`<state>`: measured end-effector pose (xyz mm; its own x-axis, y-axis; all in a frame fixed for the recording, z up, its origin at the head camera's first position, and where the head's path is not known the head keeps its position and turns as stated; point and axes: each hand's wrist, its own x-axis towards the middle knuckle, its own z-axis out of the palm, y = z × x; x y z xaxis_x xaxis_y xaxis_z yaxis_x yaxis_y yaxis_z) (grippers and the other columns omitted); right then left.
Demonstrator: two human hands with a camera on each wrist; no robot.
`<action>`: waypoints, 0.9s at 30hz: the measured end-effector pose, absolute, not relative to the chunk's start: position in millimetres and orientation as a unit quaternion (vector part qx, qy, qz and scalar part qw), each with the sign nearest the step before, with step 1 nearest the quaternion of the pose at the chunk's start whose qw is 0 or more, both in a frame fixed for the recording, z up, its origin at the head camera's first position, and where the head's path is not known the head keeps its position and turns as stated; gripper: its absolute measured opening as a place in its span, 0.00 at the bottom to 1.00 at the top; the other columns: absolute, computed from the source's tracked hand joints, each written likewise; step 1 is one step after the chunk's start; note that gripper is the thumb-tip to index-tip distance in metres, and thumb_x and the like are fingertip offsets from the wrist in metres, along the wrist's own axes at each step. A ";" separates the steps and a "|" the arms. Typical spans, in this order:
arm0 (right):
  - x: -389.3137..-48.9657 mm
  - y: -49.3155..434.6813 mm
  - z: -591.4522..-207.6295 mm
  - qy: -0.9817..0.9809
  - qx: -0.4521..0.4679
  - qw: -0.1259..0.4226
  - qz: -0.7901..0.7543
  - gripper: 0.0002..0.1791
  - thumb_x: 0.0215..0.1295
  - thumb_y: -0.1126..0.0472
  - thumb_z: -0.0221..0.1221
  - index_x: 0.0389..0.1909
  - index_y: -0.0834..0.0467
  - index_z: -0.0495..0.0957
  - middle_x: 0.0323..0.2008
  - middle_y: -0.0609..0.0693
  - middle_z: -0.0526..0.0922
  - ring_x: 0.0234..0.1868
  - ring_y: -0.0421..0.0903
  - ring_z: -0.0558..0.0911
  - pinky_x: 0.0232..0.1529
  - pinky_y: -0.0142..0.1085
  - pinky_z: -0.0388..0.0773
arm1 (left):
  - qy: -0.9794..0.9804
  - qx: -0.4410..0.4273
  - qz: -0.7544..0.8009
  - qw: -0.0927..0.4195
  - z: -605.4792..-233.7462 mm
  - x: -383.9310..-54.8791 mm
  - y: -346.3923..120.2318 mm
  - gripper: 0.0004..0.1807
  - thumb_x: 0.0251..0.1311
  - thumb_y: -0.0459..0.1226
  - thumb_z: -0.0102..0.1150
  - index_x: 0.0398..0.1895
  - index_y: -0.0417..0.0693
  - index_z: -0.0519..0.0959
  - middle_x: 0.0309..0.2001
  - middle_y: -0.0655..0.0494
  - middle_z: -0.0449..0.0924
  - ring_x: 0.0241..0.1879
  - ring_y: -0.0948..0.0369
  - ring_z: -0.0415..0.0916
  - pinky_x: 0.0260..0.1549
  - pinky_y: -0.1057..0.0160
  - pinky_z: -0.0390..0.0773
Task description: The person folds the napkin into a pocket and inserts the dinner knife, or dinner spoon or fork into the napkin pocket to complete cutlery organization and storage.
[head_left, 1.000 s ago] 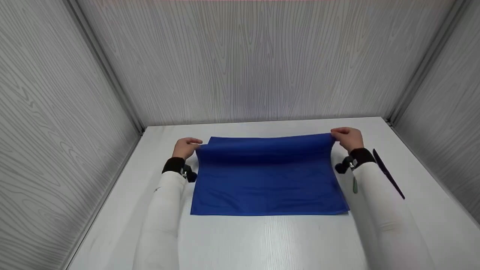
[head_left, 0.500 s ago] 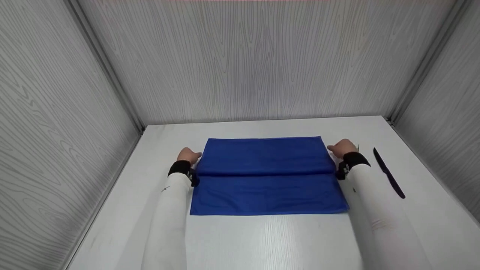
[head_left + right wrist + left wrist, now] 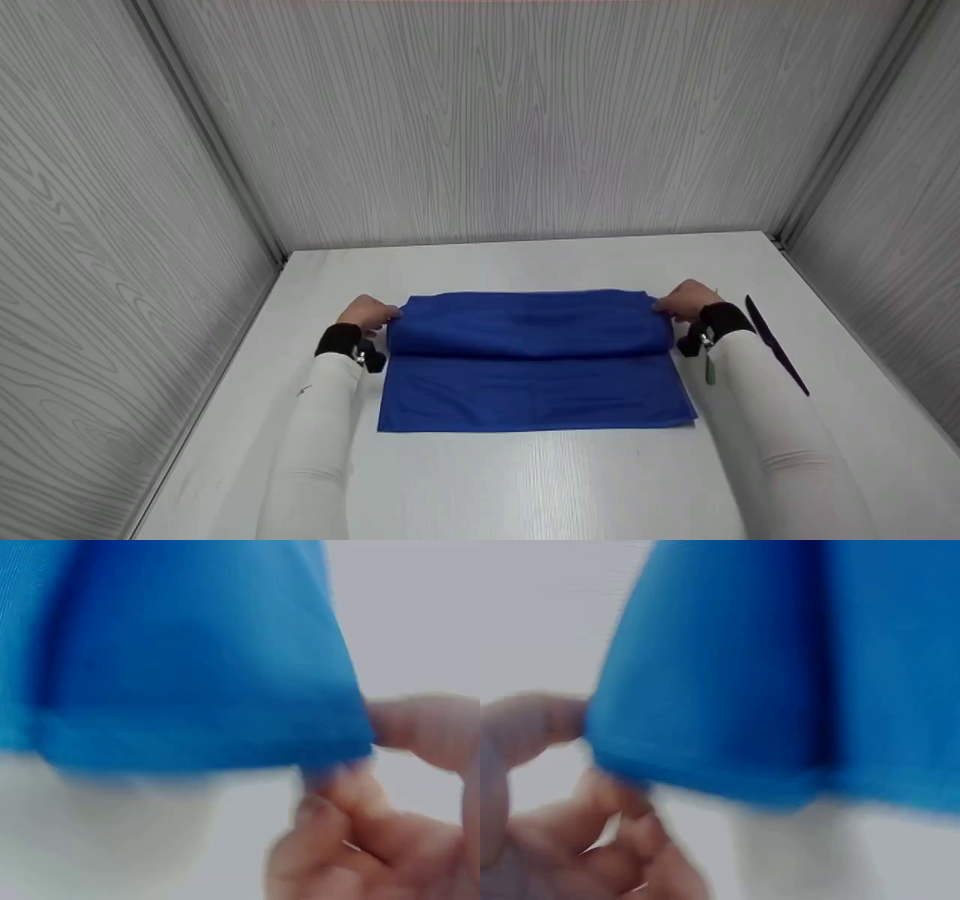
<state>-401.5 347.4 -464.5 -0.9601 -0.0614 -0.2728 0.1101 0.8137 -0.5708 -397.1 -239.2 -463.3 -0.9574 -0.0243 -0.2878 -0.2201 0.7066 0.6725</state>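
Note:
A blue cloth (image 3: 525, 397) lies on the white table, its far part doubled over toward the near side with a crease line across the middle. My left hand (image 3: 367, 311) pinches the cloth's far left corner between thumb and fingers, as the left wrist view shows. On the opposite side, the far right corner sits between the thumb and fingers of my right hand (image 3: 684, 300). Along its far side the cloth bulges up slightly between the two hands.
A dark knife (image 3: 776, 345) lies on the table (image 3: 540, 487) to the right of my right forearm. A small green object (image 3: 709, 370) shows beside the right wrist, partly covered. Grey wood-grain panels (image 3: 495, 120) enclose the back and both sides.
The far part of the cloth came down over the near part. Both hands moved nearer, then took the new far corners, and the far edge has shifted toward the near side.

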 end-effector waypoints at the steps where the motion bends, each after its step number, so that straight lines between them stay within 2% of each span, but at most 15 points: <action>1: -398.8 351.2 -460.4 0.940 0.005 0.176 -0.294 0.18 0.69 0.50 0.65 0.30 0.63 0.84 0.24 0.44 0.81 0.27 0.40 0.78 0.32 0.33 0.76 | 0.916 -0.054 0.360 0.170 -457.7 -394.6 -244.8 0.14 0.67 0.46 0.63 0.31 0.46 0.84 0.35 0.54 0.81 0.34 0.61 0.76 0.37 0.62 0.80; 3: -395.0 355.6 -453.9 0.941 -0.008 0.217 -0.261 0.20 0.70 0.47 0.65 0.30 0.62 0.84 0.25 0.46 0.83 0.27 0.41 0.79 0.31 0.32 0.75 | 0.916 -0.034 0.326 0.231 -448.6 -390.8 -253.7 0.19 0.69 0.49 0.63 0.42 0.41 0.87 0.44 0.47 0.86 0.37 0.61 0.78 0.37 0.65 0.79; 4: -393.8 356.3 -452.3 0.943 -0.009 0.220 -0.250 0.22 0.71 0.47 0.65 0.33 0.64 0.85 0.27 0.48 0.85 0.28 0.41 0.81 0.32 0.32 0.75 | 0.918 -0.026 0.310 0.244 -446.3 -389.8 -256.6 0.22 0.70 0.51 0.62 0.48 0.39 0.87 0.49 0.44 0.87 0.38 0.61 0.80 0.37 0.67 0.79; 5: -393.5 355.9 -452.1 0.945 -0.006 0.213 -0.247 0.23 0.72 0.47 0.64 0.38 0.67 0.86 0.30 0.51 0.87 0.30 0.42 0.82 0.32 0.32 0.76 | 0.919 -0.021 0.303 0.251 -444.7 -389.3 -258.3 0.27 0.72 0.51 0.60 0.54 0.35 0.85 0.54 0.40 0.87 0.39 0.60 0.82 0.37 0.68 0.79; 7: -395.1 351.5 -455.8 0.953 0.011 0.171 -0.252 0.26 0.74 0.47 0.62 0.43 0.71 0.85 0.33 0.55 0.89 0.31 0.43 0.83 0.31 0.32 0.76 | 0.925 -0.030 0.306 0.225 -447.8 -390.7 -256.1 0.30 0.76 0.50 0.56 0.59 0.30 0.82 0.58 0.36 0.85 0.40 0.61 0.84 0.36 0.69 0.79; 10: -402.0 337.0 -465.5 0.962 0.023 0.101 -0.253 0.25 0.74 0.50 0.60 0.36 0.73 0.82 0.29 0.57 0.86 0.29 0.46 0.81 0.33 0.36 0.77 | 0.932 -0.068 0.323 0.149 -460.7 -396.9 -243.2 0.27 0.77 0.47 0.54 0.54 0.26 0.82 0.50 0.36 0.88 0.34 0.61 0.83 0.35 0.67 0.79; 13: -408.4 321.3 -476.7 0.971 0.015 0.059 -0.232 0.21 0.69 0.53 0.64 0.28 0.70 0.79 0.29 0.61 0.83 0.31 0.53 0.81 0.42 0.46 0.82 | 0.942 -0.091 0.313 0.083 -477.2 -401.7 -223.9 0.24 0.75 0.46 0.58 0.49 0.27 0.81 0.45 0.38 0.87 0.33 0.58 0.79 0.43 0.60 0.81; 15: -410.9 312.8 -480.9 0.976 0.005 0.046 -0.213 0.21 0.64 0.56 0.67 0.30 0.74 0.79 0.35 0.69 0.84 0.38 0.62 0.83 0.51 0.53 0.82 | 0.950 -0.102 0.290 0.062 -485.7 -404.3 -212.4 0.23 0.72 0.45 0.63 0.49 0.28 0.81 0.46 0.36 0.86 0.39 0.53 0.80 0.50 0.55 0.81; 17: -413.1 307.3 -483.0 0.979 0.005 0.040 -0.201 0.21 0.59 0.60 0.69 0.37 0.79 0.80 0.43 0.75 0.85 0.46 0.68 0.84 0.57 0.57 0.81 | 0.954 -0.106 0.276 0.048 -490.7 -406.7 -204.2 0.24 0.68 0.42 0.67 0.53 0.26 0.80 0.53 0.32 0.84 0.48 0.47 0.82 0.58 0.50 0.80; 20: -415.6 305.2 -480.9 0.980 0.006 0.046 -0.195 0.24 0.55 0.62 0.70 0.42 0.82 0.80 0.48 0.78 0.83 0.50 0.70 0.84 0.60 0.58 0.80 | 0.955 -0.114 0.269 0.054 -494.2 -415.1 -201.4 0.26 0.65 0.37 0.70 0.57 0.24 0.78 0.60 0.30 0.81 0.61 0.41 0.80 0.65 0.48 0.77; 21: -416.4 306.0 -479.8 0.979 0.006 0.051 -0.198 0.24 0.53 0.62 0.70 0.41 0.81 0.80 0.46 0.77 0.84 0.48 0.68 0.84 0.59 0.57 0.80 | 0.955 -0.115 0.269 0.056 -494.4 -419.1 -202.8 0.27 0.64 0.37 0.70 0.58 0.24 0.78 0.61 0.30 0.80 0.63 0.41 0.79 0.66 0.48 0.76; 22: -417.4 307.8 -478.2 0.976 0.009 0.062 -0.207 0.21 0.53 0.62 0.70 0.36 0.79 0.80 0.39 0.74 0.85 0.43 0.65 0.84 0.55 0.53 0.83 | 0.954 -0.117 0.270 0.067 -496.0 -427.1 -205.9 0.29 0.63 0.36 0.71 0.60 0.23 0.77 0.62 0.29 0.79 0.64 0.40 0.78 0.67 0.48 0.75; 24: -417.2 312.4 -474.3 0.971 0.015 0.085 -0.223 0.23 0.54 0.60 0.69 0.38 0.79 0.80 0.40 0.72 0.85 0.42 0.61 0.82 0.55 0.51 0.82 | 0.954 -0.116 0.271 0.060 -527.0 -463.3 -222.8 0.31 0.60 0.37 0.73 0.59 0.22 0.77 0.60 0.29 0.80 0.63 0.40 0.78 0.66 0.49 0.76; 25: -416.8 315.1 -471.7 0.968 0.018 0.097 -0.231 0.24 0.55 0.59 0.69 0.40 0.79 0.80 0.42 0.72 0.84 0.43 0.60 0.81 0.55 0.50 0.82 | 0.954 -0.110 0.273 0.064 -530.8 -469.5 -226.8 0.32 0.58 0.39 0.74 0.59 0.24 0.78 0.60 0.31 0.81 0.62 0.42 0.79 0.65 0.50 0.77; 27: -416.5 319.3 -466.3 0.962 0.026 0.125 -0.243 0.26 0.60 0.57 0.67 0.45 0.79 0.80 0.43 0.69 0.84 0.44 0.58 0.80 0.54 0.48 0.80 | 0.957 -0.103 0.267 0.053 -560.8 -504.9 -242.1 0.31 0.55 0.41 0.76 0.55 0.25 0.80 0.56 0.33 0.83 0.57 0.43 0.82 0.59 0.52 0.81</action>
